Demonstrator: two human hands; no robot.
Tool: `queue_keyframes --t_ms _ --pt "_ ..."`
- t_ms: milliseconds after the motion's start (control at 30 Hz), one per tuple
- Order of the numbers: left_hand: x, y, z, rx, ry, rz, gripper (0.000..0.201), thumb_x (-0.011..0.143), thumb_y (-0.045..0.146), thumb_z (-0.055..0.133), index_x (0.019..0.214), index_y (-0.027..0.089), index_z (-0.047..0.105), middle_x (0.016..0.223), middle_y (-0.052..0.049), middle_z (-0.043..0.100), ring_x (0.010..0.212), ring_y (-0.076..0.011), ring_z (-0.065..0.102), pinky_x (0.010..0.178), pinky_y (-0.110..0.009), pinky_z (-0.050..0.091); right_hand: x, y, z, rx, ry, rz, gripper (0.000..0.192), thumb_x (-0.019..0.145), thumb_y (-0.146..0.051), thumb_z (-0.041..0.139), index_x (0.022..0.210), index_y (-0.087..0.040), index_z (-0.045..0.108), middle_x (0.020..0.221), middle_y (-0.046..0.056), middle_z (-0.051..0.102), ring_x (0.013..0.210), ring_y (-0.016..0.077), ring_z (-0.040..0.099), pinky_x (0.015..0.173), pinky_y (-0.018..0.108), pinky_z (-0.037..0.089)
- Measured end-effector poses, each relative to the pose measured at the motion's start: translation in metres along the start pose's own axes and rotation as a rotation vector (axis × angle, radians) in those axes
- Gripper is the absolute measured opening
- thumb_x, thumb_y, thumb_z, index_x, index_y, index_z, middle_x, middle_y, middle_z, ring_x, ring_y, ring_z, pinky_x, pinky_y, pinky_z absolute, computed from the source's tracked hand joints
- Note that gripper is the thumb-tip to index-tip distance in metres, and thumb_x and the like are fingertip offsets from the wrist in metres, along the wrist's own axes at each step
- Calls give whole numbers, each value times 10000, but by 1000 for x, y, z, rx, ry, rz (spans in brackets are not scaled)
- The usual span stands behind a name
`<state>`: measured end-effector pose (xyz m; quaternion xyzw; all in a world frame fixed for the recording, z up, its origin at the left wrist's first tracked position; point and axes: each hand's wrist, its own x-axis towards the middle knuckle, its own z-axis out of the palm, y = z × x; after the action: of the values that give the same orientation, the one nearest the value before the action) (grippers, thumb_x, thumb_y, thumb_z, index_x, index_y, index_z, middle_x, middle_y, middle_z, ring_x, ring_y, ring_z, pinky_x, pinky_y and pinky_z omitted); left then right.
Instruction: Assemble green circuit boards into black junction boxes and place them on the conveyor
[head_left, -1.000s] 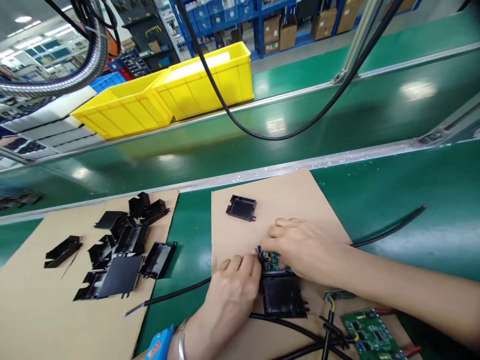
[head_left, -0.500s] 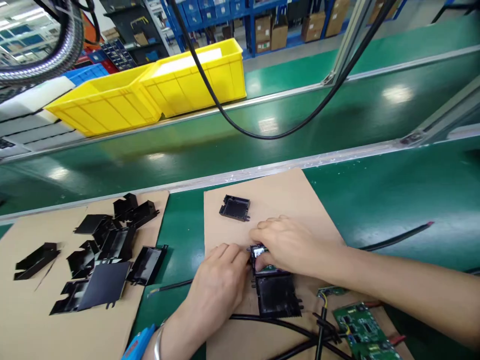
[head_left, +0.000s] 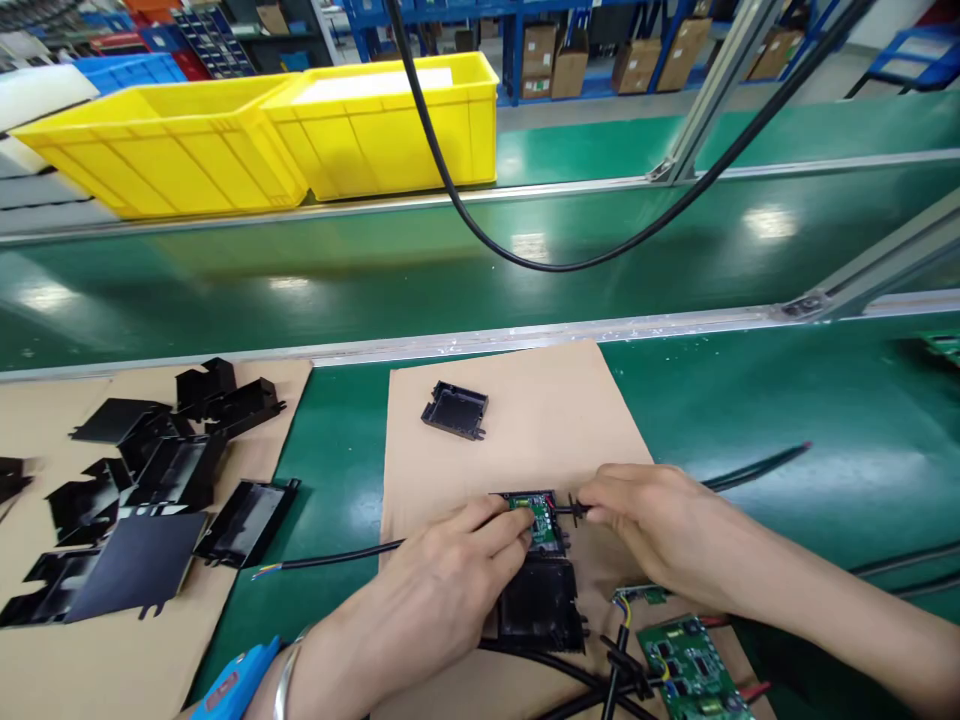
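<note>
A green circuit board [head_left: 541, 522] sits inside a small black plastic case [head_left: 556, 551]. My left hand [head_left: 469, 560] grips the left side of this case, fingertips pressed on the board; the thumb is hidden. At the case's right side, my right hand [head_left: 645, 510] pinches a black cable [head_left: 576, 509] by its strain relief, where it enters the case. Just below lies an open black case half [head_left: 536, 605]. Another case half [head_left: 455, 410] rests farther up the cardboard [head_left: 517, 400]. Loose green circuit boards [head_left: 694, 665] with wires lie at lower right.
Several black case parts [head_left: 176, 470] are piled on the left cardboard [head_left: 135, 655]. Black cables [head_left: 525, 655] cross near the front. A blue tool [head_left: 238, 685] is beside my left wrist. Yellow bins [head_left: 390, 130] stand at the back, and a black cable [head_left: 555, 267] hangs across the view.
My right hand has moved off the board to the right and now pinches the cable. My left hand has shifted onto the board. The view has turned slightly.
</note>
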<state>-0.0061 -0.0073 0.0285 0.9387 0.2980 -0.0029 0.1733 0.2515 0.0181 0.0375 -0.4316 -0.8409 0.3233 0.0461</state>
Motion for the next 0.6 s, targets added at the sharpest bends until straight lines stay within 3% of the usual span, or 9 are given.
queue_keyframes --t_ms 233,367,533,600 --pt "-1 10 12 30 62 -56 386 823 13 420 1163 123 565 1360 -74 518 1236 -274 454 1002 -400 496 16 -13 7 -51 -67 24 190 817 -62 447 671 -185 450 714 0 583 645 128 500 597 263 328" --pt "0 11 12 6 56 -67 433 854 37 413 1265 134 507 1306 -79 538 1178 -264 482 980 -422 504 24 -15 0 -150 -115 47 184 792 -74 455 650 -181 503 698 19 629 662 151 550 621 273 346" --pt "6 13 5 -2 9 -86 739 778 -13 409 1481 143 245 1209 -87 562 1053 -257 524 847 -426 560 33 -17 -9 -278 -197 11 190 788 -133 477 673 -183 619 713 47 688 709 184 614 657 284 379" --pt "10 15 4 28 -9 -82 706 793 2 414 1473 116 264 1118 -81 585 957 -245 540 767 -403 575 37 -20 -10 -337 -219 20 197 771 -140 483 683 -176 656 706 67 694 711 198 626 650 290 385"
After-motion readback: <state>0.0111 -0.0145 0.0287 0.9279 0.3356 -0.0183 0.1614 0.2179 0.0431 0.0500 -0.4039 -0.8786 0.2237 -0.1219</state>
